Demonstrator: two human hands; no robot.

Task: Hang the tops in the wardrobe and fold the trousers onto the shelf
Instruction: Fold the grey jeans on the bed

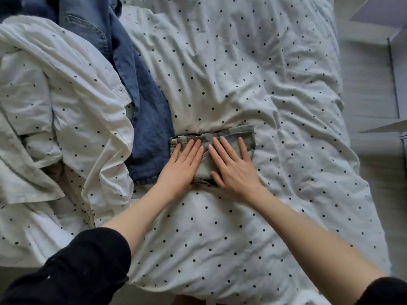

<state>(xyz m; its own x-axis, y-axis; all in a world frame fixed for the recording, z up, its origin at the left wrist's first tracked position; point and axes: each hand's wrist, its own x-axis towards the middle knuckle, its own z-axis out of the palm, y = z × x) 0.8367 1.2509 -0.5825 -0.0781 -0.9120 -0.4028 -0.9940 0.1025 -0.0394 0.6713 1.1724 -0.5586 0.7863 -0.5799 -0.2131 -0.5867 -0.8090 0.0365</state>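
Your left hand and right hand both lie flat on the folded jeans, fingers straight and pressing down, gripping nothing. The jeans sit as a small, pale grey-washed bundle in the middle of the duvet, just right of a heap of darker blue denim that touches their left edge.

Expect the jeans to behave like stiff, fairly heavy cloth: the folds look thick and will likely spring open once you lift your palms, so the bundle needs holding from both sides. A sound hold would be to slide your fingers under the near edge and keep your thumbs on top, one hand at each short end, so the layers stay clamped together while you carry them. The duvet under them is soft and rumpled, so it gives no firm base; press lightly, not hard. The denim is not slippery and not fragile.

No brand, label or writing can be read on the jeans, the blue denim or the white garment lying at the left.
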